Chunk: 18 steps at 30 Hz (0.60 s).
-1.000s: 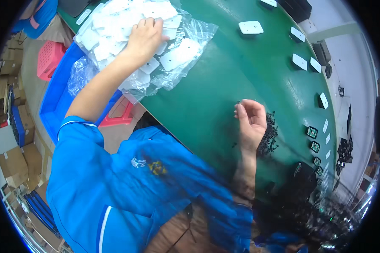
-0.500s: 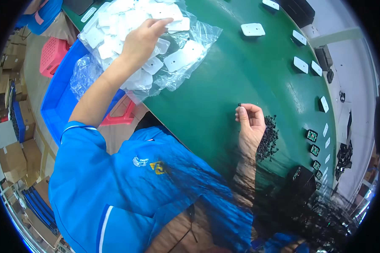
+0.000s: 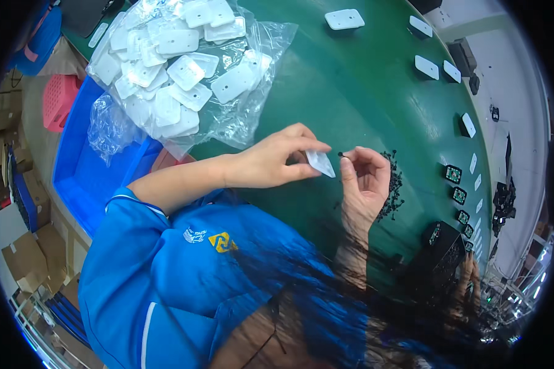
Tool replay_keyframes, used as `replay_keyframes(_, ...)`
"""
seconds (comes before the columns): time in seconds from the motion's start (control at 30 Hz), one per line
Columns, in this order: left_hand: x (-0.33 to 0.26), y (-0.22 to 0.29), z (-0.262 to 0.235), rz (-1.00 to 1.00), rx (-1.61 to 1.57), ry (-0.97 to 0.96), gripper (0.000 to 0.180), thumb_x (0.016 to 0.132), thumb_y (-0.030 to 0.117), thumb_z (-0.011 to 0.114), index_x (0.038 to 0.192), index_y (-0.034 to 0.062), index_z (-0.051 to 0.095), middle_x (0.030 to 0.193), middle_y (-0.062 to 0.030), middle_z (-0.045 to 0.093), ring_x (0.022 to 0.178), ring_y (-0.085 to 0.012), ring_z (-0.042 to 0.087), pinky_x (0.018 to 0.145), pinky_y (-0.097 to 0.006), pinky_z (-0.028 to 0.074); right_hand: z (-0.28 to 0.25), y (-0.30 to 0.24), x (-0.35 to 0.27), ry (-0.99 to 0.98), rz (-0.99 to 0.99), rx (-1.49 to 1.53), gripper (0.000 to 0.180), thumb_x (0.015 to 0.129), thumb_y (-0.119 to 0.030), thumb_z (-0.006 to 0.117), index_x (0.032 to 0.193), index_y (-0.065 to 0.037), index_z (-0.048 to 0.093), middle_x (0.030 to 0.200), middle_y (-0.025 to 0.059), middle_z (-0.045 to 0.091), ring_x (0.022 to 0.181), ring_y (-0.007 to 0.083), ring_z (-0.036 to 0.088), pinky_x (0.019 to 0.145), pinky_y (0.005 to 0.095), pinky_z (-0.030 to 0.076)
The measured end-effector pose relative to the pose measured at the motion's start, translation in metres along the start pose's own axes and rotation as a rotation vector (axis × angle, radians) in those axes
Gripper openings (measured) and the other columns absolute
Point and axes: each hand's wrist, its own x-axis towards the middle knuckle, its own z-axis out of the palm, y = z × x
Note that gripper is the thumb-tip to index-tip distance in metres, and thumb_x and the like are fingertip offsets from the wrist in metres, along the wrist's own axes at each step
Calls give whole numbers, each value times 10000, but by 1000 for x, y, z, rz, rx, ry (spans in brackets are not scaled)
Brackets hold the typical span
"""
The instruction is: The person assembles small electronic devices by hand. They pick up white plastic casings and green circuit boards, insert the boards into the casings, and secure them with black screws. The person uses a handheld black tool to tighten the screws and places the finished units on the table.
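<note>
My left hand [image 3: 276, 158] holds a white plastic cover [image 3: 321, 163] by its edges, tilted, between thumb and fingers. Just to its right, my right hand [image 3: 368, 181] pinches a tiny black plug-like piece [image 3: 340, 154] between thumb and fingertips, close to the cover. Whether the two touch is hard to make out. A pile of small black pieces [image 3: 393, 200] lies behind and beside my right hand, partly hidden by it. Further left, many white covers [image 3: 178, 42], most with small holes, are heaped on a clear plastic bag [image 3: 269, 49].
A blue bin [image 3: 80, 178] is at the table's left edge, near a pink stool [image 3: 60, 101]. White-topped pieces [image 3: 345, 19] and small green circuit boards in black housings [image 3: 453, 174] line the green table's [image 3: 326, 80] right side. Another hand [image 3: 469, 280] shows at lower right.
My left hand has come from the heap of covers to the right hand, now with a white cover in it. My right hand stays near the black pile, still pinching the small piece.
</note>
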Motion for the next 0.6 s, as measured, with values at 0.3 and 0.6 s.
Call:
replay_keyframes(0.3,11,-11,18,-73,-227,118,462,854,190,673,1230,-30,519,1196,-112,427,1087,-197,538,940,-297,466,-5,13,-3,76,-66,-130,217,832,50,616,1034,6,549,964,78,555,872,134,574,792,262,471)
replay_keyframes(0.6,16,-13,12,-156,-176,158,281,920,37,499,1195,-6,538,1101,-68,524,1080,-152,527,929,-289,429,-1,13,-3,102,-144,-376,176,815,61,607,976,-2,575,889,76,573,774,145,570,720,262,473)
